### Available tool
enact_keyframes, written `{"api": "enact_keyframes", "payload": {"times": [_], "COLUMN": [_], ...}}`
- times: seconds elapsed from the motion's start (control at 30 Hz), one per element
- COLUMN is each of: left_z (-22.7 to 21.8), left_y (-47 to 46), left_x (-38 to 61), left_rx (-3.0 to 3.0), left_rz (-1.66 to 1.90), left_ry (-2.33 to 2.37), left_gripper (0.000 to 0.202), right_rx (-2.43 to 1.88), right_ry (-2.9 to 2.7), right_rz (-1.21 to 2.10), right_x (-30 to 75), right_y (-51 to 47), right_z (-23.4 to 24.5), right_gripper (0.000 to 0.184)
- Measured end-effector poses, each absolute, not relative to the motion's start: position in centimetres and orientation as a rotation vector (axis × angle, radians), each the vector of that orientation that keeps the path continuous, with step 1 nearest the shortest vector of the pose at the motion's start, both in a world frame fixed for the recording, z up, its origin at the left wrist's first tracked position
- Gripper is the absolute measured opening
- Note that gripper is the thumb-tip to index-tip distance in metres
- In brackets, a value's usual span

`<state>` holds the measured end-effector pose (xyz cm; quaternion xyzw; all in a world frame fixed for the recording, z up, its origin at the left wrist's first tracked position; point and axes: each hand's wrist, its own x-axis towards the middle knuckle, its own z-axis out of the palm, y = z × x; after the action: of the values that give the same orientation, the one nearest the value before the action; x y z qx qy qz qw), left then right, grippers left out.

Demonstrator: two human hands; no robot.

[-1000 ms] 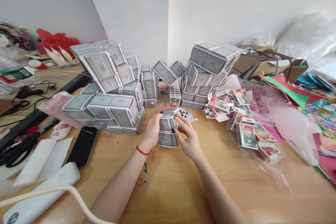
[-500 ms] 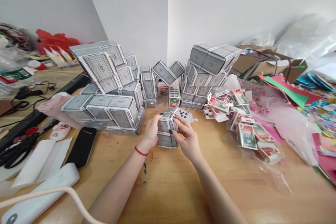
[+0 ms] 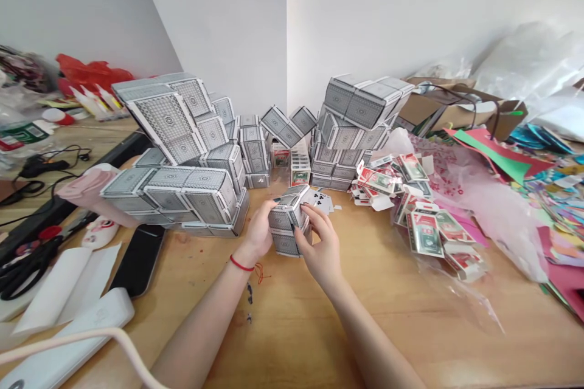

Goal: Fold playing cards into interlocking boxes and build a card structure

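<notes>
Between my two hands stands a small block folded from grey-backed playing cards [image 3: 286, 228], two cubes high, its top card slightly raised. My left hand [image 3: 261, 232] grips its left side, the thumb at the upper edge. From the right, my right hand [image 3: 323, 242] holds it with bent fingers on the top edge and side. Loose playing cards [image 3: 320, 199], one a club card face up, lie just behind the block. Farther back is a row of card packs [image 3: 300, 170] showing red and green faces.
Large stacks of card blocks stand at the left [image 3: 191, 188] and right [image 3: 360, 106]. Opened card boxes [image 3: 424, 232] are heaped on the right beside plastic wrap [image 3: 493, 219]. On the left lie a phone [image 3: 137, 260], scissors [image 3: 34, 264] and a white device [image 3: 73, 337] with a cable.
The view has shifted slightly, so most things sit a little farther left. My right thumb has moved down and in along the block's side; both hands keep their hold.
</notes>
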<state>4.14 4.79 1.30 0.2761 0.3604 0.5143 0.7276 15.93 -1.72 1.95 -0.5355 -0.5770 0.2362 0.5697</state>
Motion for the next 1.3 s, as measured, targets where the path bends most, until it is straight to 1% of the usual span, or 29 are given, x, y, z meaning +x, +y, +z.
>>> {"api": "enact_keyframes", "payload": {"times": [0.33,0.47,0.63,0.83,1.03,1.17,1.3], "left_z": [1.6,0.7,-0.1,0.3,0.9,1.2,1.0], "left_y": [4.8,4.7,4.4,4.4,4.3,4.1,4.2], "left_x": [3.6,2.6,1.7,1.8,2.0,2.0,2.1], "left_rx": [0.552,0.575,0.601,0.671,0.665,0.684,0.667], "left_rz": [0.994,0.913,0.938,0.96,0.936,0.993,0.994], "left_ry": [0.629,0.617,0.676,0.698,0.688,0.745,0.724], "left_gripper": [0.024,0.031,0.035,0.037,0.04,0.037,0.035], "right_rx": [-1.197,-1.105,-1.034,-0.974,-1.016,-1.066,-1.083], "right_ry": [-1.273,-1.264,-1.217,-1.175,-1.213,-1.233,-1.199], "right_rz": [0.718,0.865,0.993,1.108,1.036,0.942,0.935], "right_x": [16.8,16.8,16.5,16.6,16.4,16.2,16.0], "right_y": [-1.0,-1.0,-1.1,-1.1,-1.2,-1.3,-1.3], "right_z": [1.0,0.9,0.8,0.9,0.9,0.8,0.7], "right_gripper": [0.034,0.035,0.036,0.037,0.035,0.033,0.03]}}
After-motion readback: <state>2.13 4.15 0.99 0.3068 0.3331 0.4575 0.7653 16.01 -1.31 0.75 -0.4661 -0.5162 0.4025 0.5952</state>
